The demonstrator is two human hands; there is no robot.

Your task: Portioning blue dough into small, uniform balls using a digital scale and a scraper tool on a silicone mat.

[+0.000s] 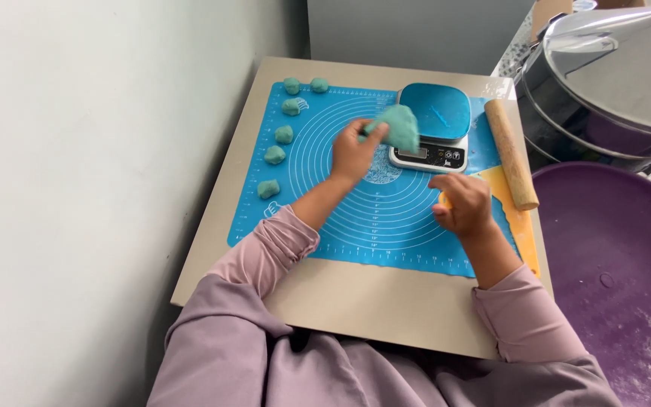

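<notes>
— Our left hand (pixel 354 151) pinches the teal dough lump (pixel 397 126), at ten o'clock off the scale (pixel 432 128).
— Right hand (pixel 461 205) curls around the yellow scraper (pixel 518 218); we should tear small pieces.

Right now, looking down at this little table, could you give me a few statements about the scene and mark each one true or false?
1. The left hand holds a lump of teal dough. True.
2. The rolling pin lies on the left edge of the table. False: it lies at the right, beside the kitchen scale.
3. Small dough pieces sit along the left side of the blue mat. True.
4. The right hand rests on the scale. False: it is on the mat, apart from the scale, over a yellow scraper.
</notes>
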